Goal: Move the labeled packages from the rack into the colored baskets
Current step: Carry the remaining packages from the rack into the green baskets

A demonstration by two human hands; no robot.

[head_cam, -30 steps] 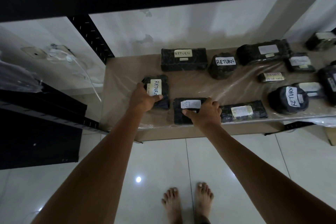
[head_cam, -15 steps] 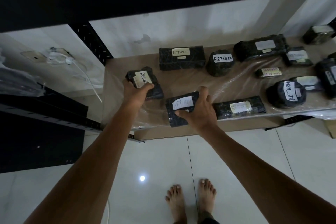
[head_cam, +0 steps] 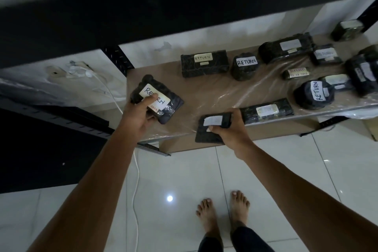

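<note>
Though both black-wrapped, RETURN-labelled pouch [head_cam: 166, 104] in left grip [head_cam: 137, 116], flat white-labelled block [head_cam: 204, 135] in right grip [head_cam: 233, 129].

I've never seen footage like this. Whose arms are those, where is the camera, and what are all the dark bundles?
No robot here: a person wears a camera on the head, so the one picture looks down along both arms. The rack shelf carries dark wrapped packages with paper labels; a box at the back reads RETURN. The left hand grips a RETURN package near the shelf's left end. The right hand grips a flat package at the front edge; its label is too blurred to read. No baskets are in view.
</note>
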